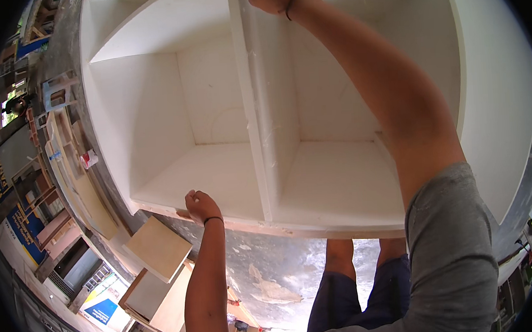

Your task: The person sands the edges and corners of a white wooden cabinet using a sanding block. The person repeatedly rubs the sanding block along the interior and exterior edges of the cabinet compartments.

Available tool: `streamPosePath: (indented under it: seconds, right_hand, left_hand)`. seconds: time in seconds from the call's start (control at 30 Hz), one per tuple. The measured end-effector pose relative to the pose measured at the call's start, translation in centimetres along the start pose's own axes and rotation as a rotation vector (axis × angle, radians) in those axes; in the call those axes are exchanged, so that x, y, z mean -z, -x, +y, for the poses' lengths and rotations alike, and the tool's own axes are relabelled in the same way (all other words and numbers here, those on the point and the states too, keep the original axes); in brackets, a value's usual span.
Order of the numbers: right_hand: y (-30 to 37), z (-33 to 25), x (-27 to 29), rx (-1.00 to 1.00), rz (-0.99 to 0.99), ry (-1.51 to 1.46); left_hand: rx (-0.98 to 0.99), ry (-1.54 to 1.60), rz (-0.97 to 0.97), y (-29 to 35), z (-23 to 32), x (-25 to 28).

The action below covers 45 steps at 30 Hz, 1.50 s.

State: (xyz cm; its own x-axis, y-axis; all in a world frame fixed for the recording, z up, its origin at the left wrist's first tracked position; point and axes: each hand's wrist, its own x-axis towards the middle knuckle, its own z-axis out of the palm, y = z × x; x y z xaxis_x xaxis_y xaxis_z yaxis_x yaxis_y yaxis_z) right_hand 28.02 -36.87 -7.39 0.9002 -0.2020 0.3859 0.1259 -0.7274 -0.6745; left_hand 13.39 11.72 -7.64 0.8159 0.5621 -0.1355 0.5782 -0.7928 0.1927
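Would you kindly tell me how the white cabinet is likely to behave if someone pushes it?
The white cabinet would probably stay stiff, since a central divider braces its open front. It may be heavy to shift, given how many broad panels form it. Its boxy shape makes rolling unlikely.

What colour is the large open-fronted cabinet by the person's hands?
The cabinet is white or off-white; the head view, the only one, shows it best.
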Motion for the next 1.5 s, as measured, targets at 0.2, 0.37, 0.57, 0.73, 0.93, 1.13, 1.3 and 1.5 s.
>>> streamPosePath:
  seconds: [0.2,0.37,0.57,0.73,0.93,1.13,1.3,1.5]
  right_hand:
    - [17.1,-10.7,-1.6,0.412,-0.262,-0.15]
    - [12.4,-9.1,-1.1,0.119,-0.056,-0.133]
    - [1.7,-0.6,0.3,0.009,0.066,-0.017]
    - [13.8,-8.1,-2.5,0.285,0.005,-0.099]
    - [13.3,-9.5,-1.0,0.155,-0.131,-0.214]
    - [0.5,0.4,-0.6,0.013,0.163,-0.063]
    - [11.5,-5.0,-3.0,0.218,-0.006,-0.171]
    - [13.1,-7.2,-1.5,0.179,-0.107,-0.3]
  left_hand:
    - [-0.077,-0.073,0.1,0.4,-0.1,0.2]
    - [-0.076,-0.036,0.088,-0.9,-1.4,0.1]
    - [-0.103,-0.014,0.082,0.4,0.5,-0.7]
    - [-0.049,-0.131,0.058,0.6,0.3,0.5]
    - [-0.062,-0.099,0.1,0.3,0.0,0.7]
    - [-0.08,-0.095,0.082,0.7,0.4,0.0]
    - [-0.009,-0.069,0.06,0.6,0.6,0.5]
    - [-0.055,-0.103,0.089,0.4,0.2,0.9]
